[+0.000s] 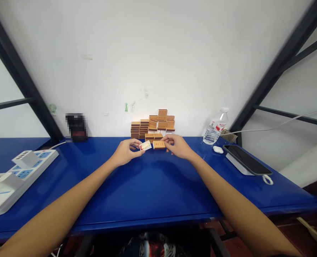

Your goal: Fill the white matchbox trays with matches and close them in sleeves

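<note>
My left hand point(128, 150) pinches a white matchbox tray point(145, 145) in which a few red-tipped matches lie. Just to its right, my right hand point(176, 145) grips an orange matchbox sleeve point(158, 144) with red lettering on top. The tray and the sleeve are apart, with a small gap between them. Right behind both hands stand stacked matchboxes point(139, 129), several high on the left. A stepped pile of matchboxes point(162, 118) rises beside them against the wall.
On the blue table point(147, 192), a water bottle point(215, 126), a white earbud case point(218, 149) and a phone point(246, 159) on a white box stand at the right. A power strip point(37, 164) lies at the left, and a blurred black object point(76, 127) stands near the wall.
</note>
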Available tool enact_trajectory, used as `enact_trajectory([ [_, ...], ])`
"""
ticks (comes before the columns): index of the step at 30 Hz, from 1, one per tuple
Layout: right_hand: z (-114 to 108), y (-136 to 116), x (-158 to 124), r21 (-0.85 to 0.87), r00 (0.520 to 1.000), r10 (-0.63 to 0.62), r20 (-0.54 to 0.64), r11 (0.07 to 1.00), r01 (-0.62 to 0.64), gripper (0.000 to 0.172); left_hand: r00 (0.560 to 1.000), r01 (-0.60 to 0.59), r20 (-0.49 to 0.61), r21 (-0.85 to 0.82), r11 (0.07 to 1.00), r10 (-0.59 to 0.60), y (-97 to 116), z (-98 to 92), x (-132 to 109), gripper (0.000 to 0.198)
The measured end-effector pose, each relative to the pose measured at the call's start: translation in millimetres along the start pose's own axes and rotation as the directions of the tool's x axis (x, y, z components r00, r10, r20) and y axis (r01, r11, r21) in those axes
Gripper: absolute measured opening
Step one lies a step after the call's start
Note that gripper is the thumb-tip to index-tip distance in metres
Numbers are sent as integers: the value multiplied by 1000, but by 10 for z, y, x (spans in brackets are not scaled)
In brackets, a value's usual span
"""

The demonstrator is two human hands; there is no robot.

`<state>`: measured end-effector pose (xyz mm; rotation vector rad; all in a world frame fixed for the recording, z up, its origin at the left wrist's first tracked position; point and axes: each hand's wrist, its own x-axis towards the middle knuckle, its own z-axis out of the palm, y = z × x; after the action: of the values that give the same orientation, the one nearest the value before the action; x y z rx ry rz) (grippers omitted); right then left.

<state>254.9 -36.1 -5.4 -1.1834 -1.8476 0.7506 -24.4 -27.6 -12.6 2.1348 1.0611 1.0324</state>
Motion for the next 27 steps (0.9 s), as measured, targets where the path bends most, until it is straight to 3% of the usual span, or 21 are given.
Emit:
enact_trajectory([
  [17, 4, -61, -30, -70, 998, -10, 61, 997, 15, 23, 994, -14, 105, 15, 1000, 12, 46, -25, 0, 42],
  [27, 34, -75, -30, 8, 998, 6, 60, 1000, -6, 26, 1000, -8, 23, -3, 1000, 8, 25, -27, -2, 48],
])
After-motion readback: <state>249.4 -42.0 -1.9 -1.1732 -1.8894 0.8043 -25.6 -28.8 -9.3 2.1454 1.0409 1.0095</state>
